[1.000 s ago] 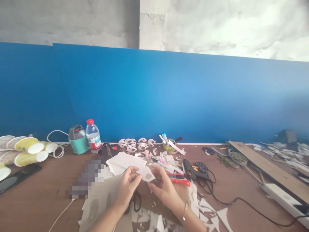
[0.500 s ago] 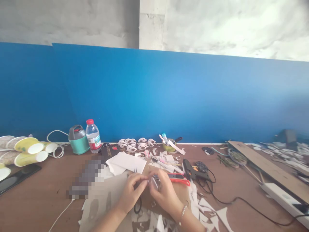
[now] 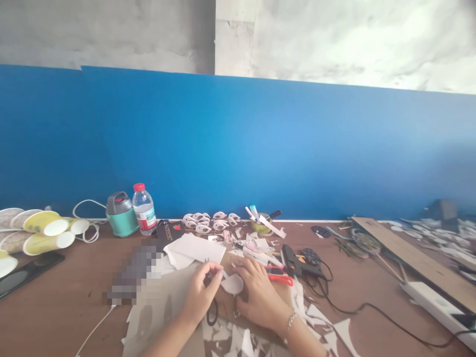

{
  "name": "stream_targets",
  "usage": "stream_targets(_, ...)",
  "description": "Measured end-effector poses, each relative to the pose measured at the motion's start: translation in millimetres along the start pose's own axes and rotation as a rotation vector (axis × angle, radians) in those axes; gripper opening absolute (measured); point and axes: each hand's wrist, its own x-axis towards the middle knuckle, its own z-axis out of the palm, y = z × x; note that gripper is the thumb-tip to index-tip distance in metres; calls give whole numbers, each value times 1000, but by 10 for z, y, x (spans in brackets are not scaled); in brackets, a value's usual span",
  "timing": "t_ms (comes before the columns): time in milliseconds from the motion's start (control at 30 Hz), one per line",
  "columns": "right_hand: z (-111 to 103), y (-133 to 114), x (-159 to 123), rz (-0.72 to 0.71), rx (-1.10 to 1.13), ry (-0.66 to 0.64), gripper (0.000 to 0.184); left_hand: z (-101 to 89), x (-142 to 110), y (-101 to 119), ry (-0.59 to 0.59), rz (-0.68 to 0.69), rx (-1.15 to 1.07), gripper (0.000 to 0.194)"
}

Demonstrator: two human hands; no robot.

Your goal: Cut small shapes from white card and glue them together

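Note:
A small rounded white paper cut-out [image 3: 233,285] is between my two hands over the brown board. My left hand [image 3: 203,295] is closed, thumb and forefinger pinched at the upper left edge of the cut-out. Under this hand shows a black loop [image 3: 212,313], perhaps a scissor handle; the rest is hidden. My right hand [image 3: 260,295] is palm down with its fingers stretched out beside the cut-out. Its fingertips reach toward a red and black utility knife [image 3: 280,279] and white pens [image 3: 260,255]. White paper scraps [image 3: 238,339] lie below both hands.
Several white bird-shaped cut-outs [image 3: 203,228] lie at the back by the blue partition [image 3: 238,148]. A black glue gun [image 3: 297,263] with its cable is at right. A bottle [image 3: 144,210], a teal container [image 3: 122,220] and paper cups [image 3: 48,243] stand left. A power strip [image 3: 435,307] lies right.
My hands have moved apart. The right hand has turned palm down and its fingers have spread from a pinch. The white cut-out now shows between the hands.

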Motion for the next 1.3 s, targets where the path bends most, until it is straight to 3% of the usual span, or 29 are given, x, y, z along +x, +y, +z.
stream_targets(200, 23, -29, 16, 16, -64, 31, 44, -4, 13, -19, 10, 34, 71, 16)
stream_targets(433, 7, -21, 29, 27, -114, -3, 53, -2, 28, -51, 56, 105, 111, 11)
stream_targets(667, -29, -95, 37, -66, -124, 192, 45, 7, 45, -62, 103, 112, 140, 13)
stream_targets(800, -133, -75, 58, -83, -141, 201, 43, -8, 57, -84, 113, 82, 121, 19)
stream_targets(900, -314, 137, 52, 54, -226, 280, 47, -21, 64, -108, 117, 62, 105, 21)
stream_targets(967, -453, 371, 12, 306, -346, 359, 44, -24, 67, -113, 103, 53, 90, 21)
stream_targets(1067, -602, 748, -102, 637, -487, 248, 41, -24, 69, -105, 73, 12, 47, 24)
stream_targets(1133, -635, 949, -189, 766, -521, 128, 39, -23, 66, -96, 62, -49, 22, 27)
stream_targets(1300, -581, 1218, -307, 743, -505, 9, 46, -25, 55, -53, 42, -121, -50, 30)
